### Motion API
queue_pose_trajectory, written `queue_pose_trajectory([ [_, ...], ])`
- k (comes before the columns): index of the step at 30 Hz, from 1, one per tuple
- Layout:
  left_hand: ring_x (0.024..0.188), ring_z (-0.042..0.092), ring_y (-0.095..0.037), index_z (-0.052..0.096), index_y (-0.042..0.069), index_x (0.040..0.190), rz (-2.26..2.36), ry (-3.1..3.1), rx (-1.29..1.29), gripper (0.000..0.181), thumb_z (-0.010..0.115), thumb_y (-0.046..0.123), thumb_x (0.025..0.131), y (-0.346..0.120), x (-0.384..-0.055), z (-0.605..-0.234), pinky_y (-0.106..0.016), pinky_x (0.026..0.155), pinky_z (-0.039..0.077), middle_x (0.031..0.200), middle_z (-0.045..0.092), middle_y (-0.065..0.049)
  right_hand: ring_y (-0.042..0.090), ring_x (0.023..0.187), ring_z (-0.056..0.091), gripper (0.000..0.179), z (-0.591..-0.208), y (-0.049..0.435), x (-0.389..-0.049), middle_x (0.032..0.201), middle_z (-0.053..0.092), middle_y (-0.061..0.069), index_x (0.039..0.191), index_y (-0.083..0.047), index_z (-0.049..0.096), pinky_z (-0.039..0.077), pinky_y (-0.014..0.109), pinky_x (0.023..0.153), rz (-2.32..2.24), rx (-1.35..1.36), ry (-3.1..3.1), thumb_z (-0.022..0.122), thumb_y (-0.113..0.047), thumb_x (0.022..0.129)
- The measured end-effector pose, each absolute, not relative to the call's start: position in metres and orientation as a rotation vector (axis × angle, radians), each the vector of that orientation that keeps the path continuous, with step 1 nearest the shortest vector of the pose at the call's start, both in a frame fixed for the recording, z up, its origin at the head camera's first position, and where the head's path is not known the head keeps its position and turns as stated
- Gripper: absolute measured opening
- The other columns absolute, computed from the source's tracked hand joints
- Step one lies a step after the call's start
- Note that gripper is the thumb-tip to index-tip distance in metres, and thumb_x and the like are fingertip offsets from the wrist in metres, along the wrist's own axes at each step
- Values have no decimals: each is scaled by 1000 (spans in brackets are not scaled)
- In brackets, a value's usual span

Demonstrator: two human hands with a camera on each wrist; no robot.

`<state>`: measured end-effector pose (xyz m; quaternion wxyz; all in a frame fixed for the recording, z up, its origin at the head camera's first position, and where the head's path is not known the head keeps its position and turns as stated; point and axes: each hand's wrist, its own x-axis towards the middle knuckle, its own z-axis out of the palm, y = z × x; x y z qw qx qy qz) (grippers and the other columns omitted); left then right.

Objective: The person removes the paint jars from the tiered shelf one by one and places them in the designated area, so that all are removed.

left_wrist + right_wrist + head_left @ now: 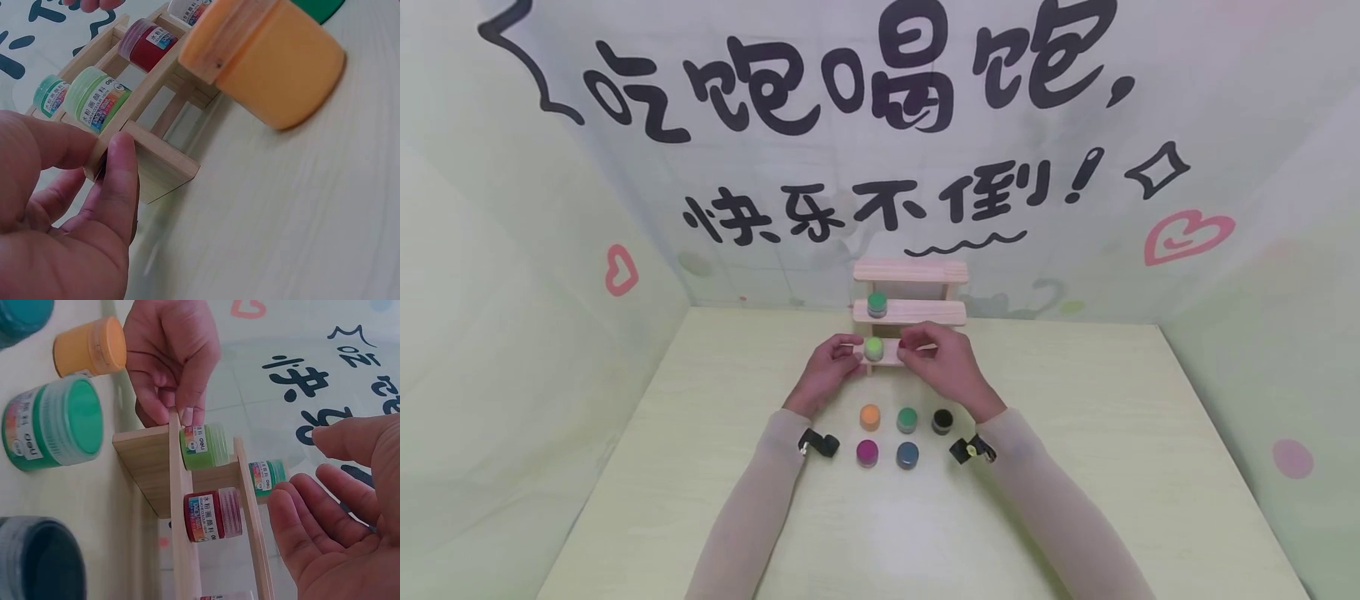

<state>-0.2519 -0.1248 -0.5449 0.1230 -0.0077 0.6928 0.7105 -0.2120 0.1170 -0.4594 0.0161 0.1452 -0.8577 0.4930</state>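
A small wooden step rack (pixel 917 312) stands near the back wall. My left hand (pixel 825 377) pinches the left end of its lowest shelf between thumb and fingers. On that shelf sit a light green paint jar (pixel 873 348), a red paint jar (pixel 203 515) and, farther right, a pale-lidded jar (pixel 182 9), partly cut off. A green paint jar (pixel 877 305) rests on the shelf above. My right hand (pixel 951 362) hovers by the red jar; in the right wrist view its fingers (pixel 312 515) are spread apart and hold nothing.
In front of the rack, on the pale table (pixel 715 400), stand several jars: orange (pixel 869 417), green (pixel 907 419), black (pixel 942 422), purple (pixel 867 453) and blue (pixel 907 455). A lettered cloth (pixel 820 158) hangs behind the rack.
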Motion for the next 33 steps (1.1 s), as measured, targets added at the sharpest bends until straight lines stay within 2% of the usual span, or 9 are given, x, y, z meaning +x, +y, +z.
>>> queue_pose_trajectory([
  [6, 93, 65, -14, 64, 5, 133, 2071, 2018, -38, 36, 62, -4, 98, -124, -252, -543, -27, 91, 66, 96, 54, -4, 23, 105, 74, 29, -453, 112, -226, 118, 75, 12, 123, -10, 71, 66, 40, 96, 1539, 423, -2656, 78, -16, 96],
  [13, 95, 66, -16, 64, 7, 132, 2051, 2035, -40, 35, 62, -3, 99, -125, -252, -543, -26, 90, 66, 100, 56, -6, 19, 106, 73, 29, -450, 104, -247, 116, 75, 3, 124, -14, 71, 65, 39, 99, 1510, 336, -2684, 76, -24, 97],
  [22, 96, 64, -16, 64, 7, 133, 2045, 2039, -36, 35, 62, -2, 100, -126, -252, -542, -26, 91, 66, 99, 55, -6, 24, 112, 71, 43, -453, 96, -270, 127, 72, 10, 135, -5, 66, 63, 40, 102, 1528, 332, -2645, 73, -24, 97],
  [28, 96, 65, -16, 64, 7, 133, 2049, 2038, -32, 36, 61, -4, 99, -125, -252, -543, -26, 91, 66, 102, 55, -6, 23, 114, 70, 46, -456, 92, -280, 129, 70, 8, 139, -7, 63, 62, 40, 103, 1539, 344, -2683, 74, -23, 98],
  [33, 97, 65, -16, 64, 6, 133, 2049, 2036, -24, 37, 62, -3, 98, -125, -251, -543, -26, 91, 66, 104, 56, -7, 22, 112, 69, 46, -457, 87, -287, 127, 71, 7, 138, -12, 66, 61, 40, 102, 1548, 392, -2696, 78, -28, 96],
])
